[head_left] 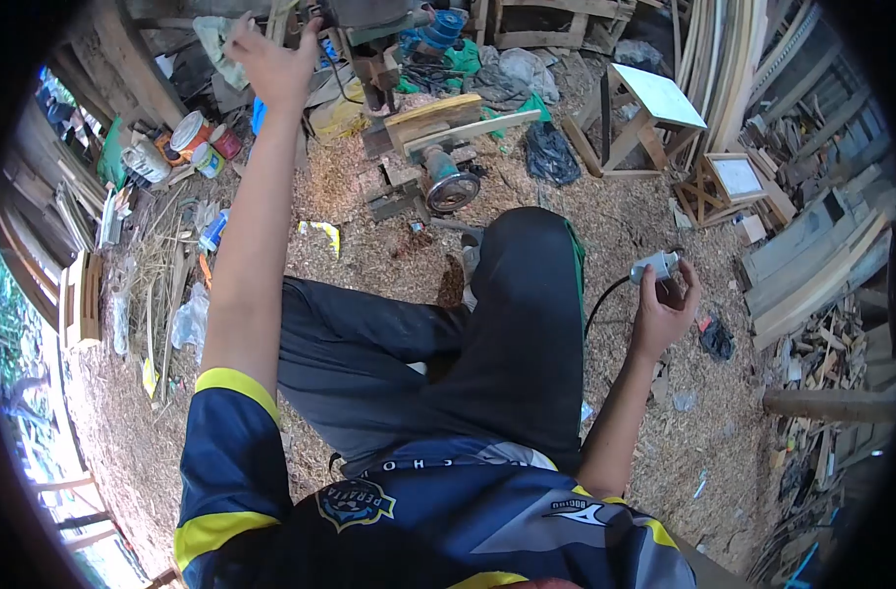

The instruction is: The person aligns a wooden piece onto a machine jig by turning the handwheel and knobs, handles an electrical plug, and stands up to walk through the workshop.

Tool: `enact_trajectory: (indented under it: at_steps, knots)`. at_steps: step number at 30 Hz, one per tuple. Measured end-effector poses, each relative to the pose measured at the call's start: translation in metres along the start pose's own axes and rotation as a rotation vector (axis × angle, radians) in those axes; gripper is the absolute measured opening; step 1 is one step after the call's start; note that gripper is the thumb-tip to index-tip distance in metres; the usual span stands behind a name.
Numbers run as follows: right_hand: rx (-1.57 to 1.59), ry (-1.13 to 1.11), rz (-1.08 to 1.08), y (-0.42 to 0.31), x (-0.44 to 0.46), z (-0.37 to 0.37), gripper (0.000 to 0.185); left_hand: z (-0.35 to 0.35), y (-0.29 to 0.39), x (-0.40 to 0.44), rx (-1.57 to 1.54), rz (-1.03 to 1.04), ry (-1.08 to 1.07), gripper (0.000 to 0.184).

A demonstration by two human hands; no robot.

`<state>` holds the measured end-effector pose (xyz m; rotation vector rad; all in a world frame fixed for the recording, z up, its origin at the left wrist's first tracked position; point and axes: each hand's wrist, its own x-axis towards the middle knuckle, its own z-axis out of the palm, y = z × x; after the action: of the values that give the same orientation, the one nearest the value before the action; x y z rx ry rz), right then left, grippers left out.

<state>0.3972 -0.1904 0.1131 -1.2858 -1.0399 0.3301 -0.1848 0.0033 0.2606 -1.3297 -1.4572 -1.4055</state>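
My left hand (276, 71) is stretched far forward at the upper left, its fingers and thumb spread with nothing visible between them. Just beside its fingers hangs a pale greenish cloth (219, 47), and a dark machine part (369, 12) stands to its right. At the right, my right hand (667, 312) pinches a small whitish cylindrical fitting (652, 266) between thumb and fingers. A black cord (605, 297) runs from that fitting down behind my knee. What exactly the fitting is, I cannot make out.
A vise-like tool with a round metal wheel (453, 190) and wooden boards (443, 123) lies ahead on shavings. A white-topped stool (659, 95), a black plastic bag (551, 155) and stacked planks (821, 285) stand right; paint cans (190, 133) sit left.
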Motion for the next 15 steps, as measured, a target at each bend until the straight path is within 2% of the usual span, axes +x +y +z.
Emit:
enact_trajectory:
  at_steps: [2,4,6,7,9,10,11,15]
  knots:
    - [0.033,-0.03,-0.073,-0.002,0.0,-0.008,0.05,0.001,0.001,-0.002,-0.053,-0.164,0.023,0.12]
    - [-0.037,0.008,-0.085,-0.002,0.0,-0.02,0.05,0.017,-0.028,-0.003,0.199,-0.108,0.02,0.129]
    - [-0.025,-0.018,-0.079,0.004,0.0,-0.036,0.05,0.008,-0.004,0.003,0.125,-0.243,0.015,0.133]
    - [-0.058,0.022,-0.071,0.001,-0.002,-0.044,0.05,0.031,-0.041,0.001,0.3,-0.145,0.02,0.134]
    - [-0.051,0.026,-0.088,-0.011,-0.006,-0.057,0.049,0.036,-0.056,0.008,0.276,-0.076,0.014,0.144]
    - [-0.08,0.059,-0.083,-0.018,-0.006,-0.069,0.049,0.035,-0.055,0.009,0.243,-0.126,-0.012,0.148]
    - [-0.133,0.074,-0.088,-0.024,-0.006,-0.081,0.049,0.042,-0.06,0.009,0.211,-0.177,0.018,0.143]
    - [-0.116,0.186,-0.117,-0.043,-0.012,-0.132,0.05,0.058,-0.047,0.009,-0.218,-0.747,-0.083,0.16]
